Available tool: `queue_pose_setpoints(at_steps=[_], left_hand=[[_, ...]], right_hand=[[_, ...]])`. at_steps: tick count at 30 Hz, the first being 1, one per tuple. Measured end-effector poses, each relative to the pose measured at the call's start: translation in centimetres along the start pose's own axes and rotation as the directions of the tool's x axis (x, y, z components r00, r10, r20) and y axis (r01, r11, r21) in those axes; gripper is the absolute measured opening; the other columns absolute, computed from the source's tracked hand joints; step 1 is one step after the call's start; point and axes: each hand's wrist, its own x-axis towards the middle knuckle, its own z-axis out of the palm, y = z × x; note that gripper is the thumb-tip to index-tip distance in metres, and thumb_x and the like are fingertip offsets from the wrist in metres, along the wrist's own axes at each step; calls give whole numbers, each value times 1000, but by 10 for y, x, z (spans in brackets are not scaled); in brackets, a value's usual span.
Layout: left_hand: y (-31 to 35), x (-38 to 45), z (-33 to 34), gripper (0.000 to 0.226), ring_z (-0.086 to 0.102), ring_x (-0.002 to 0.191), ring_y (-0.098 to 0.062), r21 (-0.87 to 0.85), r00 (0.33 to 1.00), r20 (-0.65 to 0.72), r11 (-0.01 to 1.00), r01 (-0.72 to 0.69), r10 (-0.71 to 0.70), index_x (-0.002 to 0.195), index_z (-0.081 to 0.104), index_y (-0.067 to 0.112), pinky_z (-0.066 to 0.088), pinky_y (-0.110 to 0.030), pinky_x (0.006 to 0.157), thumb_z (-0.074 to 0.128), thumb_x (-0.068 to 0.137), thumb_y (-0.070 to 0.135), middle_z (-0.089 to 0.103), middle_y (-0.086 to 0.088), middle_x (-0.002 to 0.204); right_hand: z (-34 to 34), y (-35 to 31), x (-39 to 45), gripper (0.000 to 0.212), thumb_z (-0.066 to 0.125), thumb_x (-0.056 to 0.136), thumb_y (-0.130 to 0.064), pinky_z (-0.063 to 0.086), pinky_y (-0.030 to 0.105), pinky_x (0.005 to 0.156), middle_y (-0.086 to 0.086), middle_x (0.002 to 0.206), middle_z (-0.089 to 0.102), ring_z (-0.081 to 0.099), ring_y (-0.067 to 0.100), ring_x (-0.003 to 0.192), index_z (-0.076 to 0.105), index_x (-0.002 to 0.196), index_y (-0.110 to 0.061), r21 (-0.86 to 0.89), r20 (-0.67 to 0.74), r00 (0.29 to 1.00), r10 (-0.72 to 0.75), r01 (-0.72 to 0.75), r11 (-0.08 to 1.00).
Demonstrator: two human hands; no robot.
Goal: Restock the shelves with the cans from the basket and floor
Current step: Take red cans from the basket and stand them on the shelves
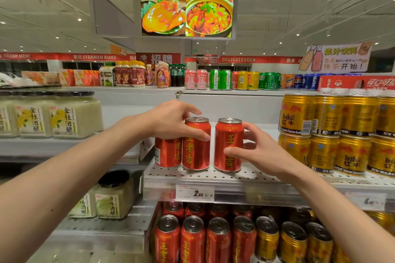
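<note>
Judging by the shelf (213, 174), restocking is barely begun: only three red cans stand near its front edge, with bare perforated metal behind them and to their right, up to the gold cans (333, 134). Basket and floor are out of view, so what remains is unknown. Both forearms reach forward and up. The left hand (175, 121) curls over the middle can (195, 145), fingers closed on its upper part. The right hand (254, 147) grips the right can (228, 145), thumb in front, fingers behind.

Both bare forearms reach forward, the left hand (175, 120) and right hand (259, 149) each curled in a grip.
</note>
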Motion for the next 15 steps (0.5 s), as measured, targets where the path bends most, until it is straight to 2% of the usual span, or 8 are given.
queue_pose_setpoints(at_steps=[4, 9, 15], left_hand=[[0, -4, 5, 92, 68, 104, -18, 42, 998, -38, 998, -46, 48, 134, 63, 24, 60, -42, 88, 65, 65, 85, 72, 0, 123], [-2, -5, 13, 87, 60, 99, -15, 94, 991, -122, 995, -41, 52, 123, 64, 26, 53, -33, 81, 59, 64, 90, 64, 7, 110], [-3, -8, 17, 94, 57, 107, -15, 116, 988, -148, 993, -22, 39, 131, 62, 29, 53, -37, 88, 53, 63, 94, 63, 6, 118]], right_hand=[[6, -1, 4, 76, 87, 80, -42, 61, 37, 95, -10, 132, 65, 71, 5, 107, 49, 146, -40, 4, 8, 1000, -7, 7, 1000], [9, 0, 4, 69, 85, 83, -41, 60, 36, 95, -9, 133, 66, 71, 7, 110, 52, 143, -40, 11, 12, 1000, -25, 25, 1000], [12, 1, 0, 68, 84, 84, -39, 59, 34, 98, -11, 134, 66, 68, 5, 115, 53, 144, -37, 52, -4, 1000, -9, 10, 999]])
